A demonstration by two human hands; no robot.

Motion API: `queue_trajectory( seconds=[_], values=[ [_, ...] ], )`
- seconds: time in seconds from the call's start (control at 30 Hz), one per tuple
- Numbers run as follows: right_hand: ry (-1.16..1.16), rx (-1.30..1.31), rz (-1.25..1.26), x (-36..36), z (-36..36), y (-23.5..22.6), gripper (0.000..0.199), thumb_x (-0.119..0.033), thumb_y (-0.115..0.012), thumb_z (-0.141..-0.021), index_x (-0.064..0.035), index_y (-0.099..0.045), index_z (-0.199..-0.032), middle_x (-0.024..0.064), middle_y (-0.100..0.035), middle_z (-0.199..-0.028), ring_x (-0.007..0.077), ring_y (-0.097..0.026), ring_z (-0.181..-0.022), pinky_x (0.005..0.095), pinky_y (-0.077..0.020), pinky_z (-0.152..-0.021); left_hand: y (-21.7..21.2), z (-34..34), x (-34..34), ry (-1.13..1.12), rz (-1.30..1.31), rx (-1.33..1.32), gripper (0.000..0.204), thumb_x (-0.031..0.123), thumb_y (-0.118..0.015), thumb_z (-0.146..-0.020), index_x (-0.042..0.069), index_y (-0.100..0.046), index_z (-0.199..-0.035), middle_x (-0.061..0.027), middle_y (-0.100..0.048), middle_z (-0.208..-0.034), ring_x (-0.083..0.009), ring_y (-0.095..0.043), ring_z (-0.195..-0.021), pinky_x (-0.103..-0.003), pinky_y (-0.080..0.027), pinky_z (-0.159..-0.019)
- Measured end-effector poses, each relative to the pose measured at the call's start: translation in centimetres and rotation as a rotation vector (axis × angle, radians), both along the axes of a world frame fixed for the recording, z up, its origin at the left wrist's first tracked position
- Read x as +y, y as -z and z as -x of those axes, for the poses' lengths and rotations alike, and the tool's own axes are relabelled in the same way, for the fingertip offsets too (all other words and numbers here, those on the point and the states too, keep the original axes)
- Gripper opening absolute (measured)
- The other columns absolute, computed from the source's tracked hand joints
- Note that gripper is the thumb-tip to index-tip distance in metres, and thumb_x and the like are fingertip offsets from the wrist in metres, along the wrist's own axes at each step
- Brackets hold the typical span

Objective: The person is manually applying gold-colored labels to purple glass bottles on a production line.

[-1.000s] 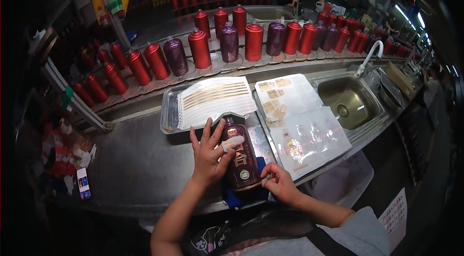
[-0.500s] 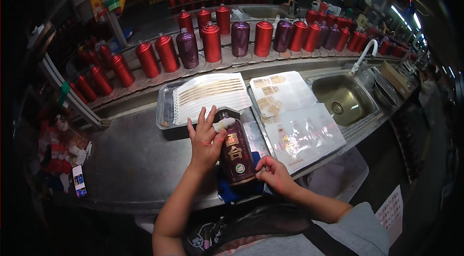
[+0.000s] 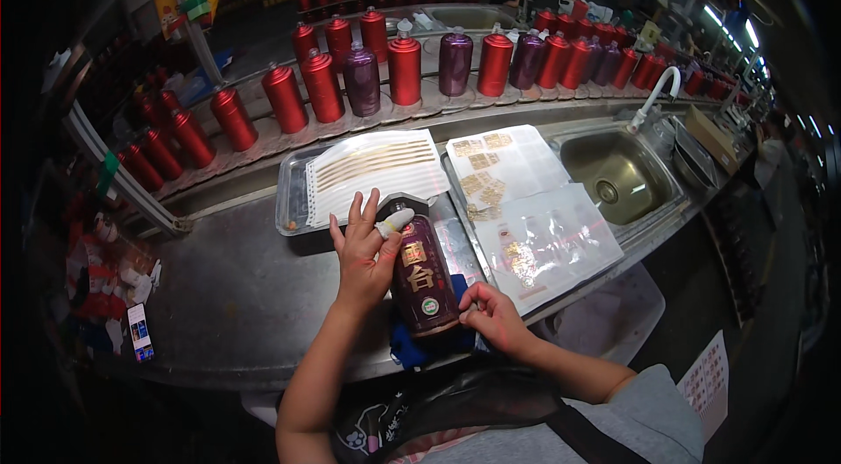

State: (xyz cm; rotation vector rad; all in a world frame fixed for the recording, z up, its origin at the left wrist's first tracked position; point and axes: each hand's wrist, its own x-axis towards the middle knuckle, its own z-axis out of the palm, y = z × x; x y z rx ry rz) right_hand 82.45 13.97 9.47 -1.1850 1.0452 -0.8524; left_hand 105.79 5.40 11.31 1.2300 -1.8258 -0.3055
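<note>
A dark purple bottle (image 3: 424, 276) with gold lettering and a small round green-and-white sticker lies tilted before me, its neck away from me. My left hand (image 3: 361, 258) grips its upper left side. The thumb presses the bottle, a finger in a white wrap (image 3: 396, 221) reaches over the shoulder, and the other fingers are spread upward. At the lower right edge, by the bottle's base, my right hand (image 3: 492, 315) has its fingers curled in a pinch; what is between them is hidden. Blue cloth (image 3: 408, 348) shows beneath the bottle.
A clear tray (image 3: 291, 192) carries white sheets with gold strips (image 3: 377, 159). To the right lie sheets with gold decals (image 3: 561, 240), beside a sink (image 3: 618, 175) with a white tap (image 3: 659, 92). Red and purple bottles (image 3: 405, 70) line a conveyor behind. A phone (image 3: 140, 331) is at left.
The bottles on the conveyor have shifted to the right. My hands and the held bottle stay nearly in place, with slight movement of the right fingers at the base.
</note>
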Motion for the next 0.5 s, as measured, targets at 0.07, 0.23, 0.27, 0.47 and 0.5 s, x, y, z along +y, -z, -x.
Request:
queue_trajectory(
  seconds=[0.07, 0.23, 0.27, 0.47, 0.5],
  values=[
    [0.004, 0.009, 0.005, 0.1, -0.2, 0.2, 0.016, -0.002, -0.064, -0.084, -0.0059, -0.054, -0.097, -0.0050, -0.050, -0.082, 0.0007, -0.042, -0.069, 0.0178, -0.0344, -0.061, -0.1, -0.3, 0.1, 0.006, 0.006, -0.013, 0.021, 0.024, -0.060, -0.094, 0.008, -0.073, -0.094, -0.0107, -0.040, -0.153, -0.0329, -0.026, -0.146, -0.061, 0.004, -0.113],
    [-0.003, -0.011, 0.000, 0.0, -0.4, 0.0, 0.016, -0.002, -0.063, -0.084, -0.0054, -0.054, -0.096, -0.0045, -0.050, -0.083, 0.0011, -0.044, -0.070, 0.0178, -0.0356, -0.063, -0.3, -0.5, 0.1, -0.003, 0.053, -0.102, 0.020, 0.023, -0.061, -0.092, 0.009, -0.074, -0.098, -0.0127, -0.040, -0.153, -0.0338, -0.027, -0.145, -0.064, 0.003, -0.112],
    [-0.001, -0.010, 0.001, 0.0, -0.4, 0.0, 0.016, -0.002, -0.063, -0.084, -0.0054, -0.054, -0.096, -0.0045, -0.050, -0.083, 0.0011, -0.044, -0.070, 0.0178, -0.0356, -0.063, -0.6, -0.5, 0.1, -0.001, 0.054, -0.101, 0.020, 0.023, -0.061, -0.092, 0.009, -0.074, -0.098, -0.0127, -0.040, -0.153, -0.0338, -0.027, -0.145, -0.064, 0.003, -0.112],
    [-0.007, -0.038, 0.004, -0.2, -0.5, 0.6, 0.017, -0.002, -0.063, -0.084, -0.0055, -0.054, -0.097, -0.0045, -0.050, -0.083, 0.0011, -0.044, -0.070, 0.0178, -0.0355, -0.063, -1.3, -0.3, 0.2, 0.013, 0.095, -0.133, 0.026, 0.024, -0.060, -0.091, 0.013, -0.073, -0.111, -0.0127, -0.041, -0.152, -0.0335, -0.029, -0.144, -0.064, 0.003, -0.112],
    [-0.010, -0.038, 0.001, -0.3, -0.5, 0.6, 0.017, -0.002, -0.064, -0.084, -0.0055, -0.054, -0.097, -0.0045, -0.050, -0.084, 0.0011, -0.044, -0.070, 0.0177, -0.0355, -0.063, -1.5, -0.4, 0.2, 0.023, 0.096, -0.149, 0.026, 0.024, -0.060, -0.091, 0.013, -0.073, -0.111, -0.0127, -0.042, -0.151, -0.0334, -0.030, -0.144, -0.064, 0.002, -0.112]
  ],
)
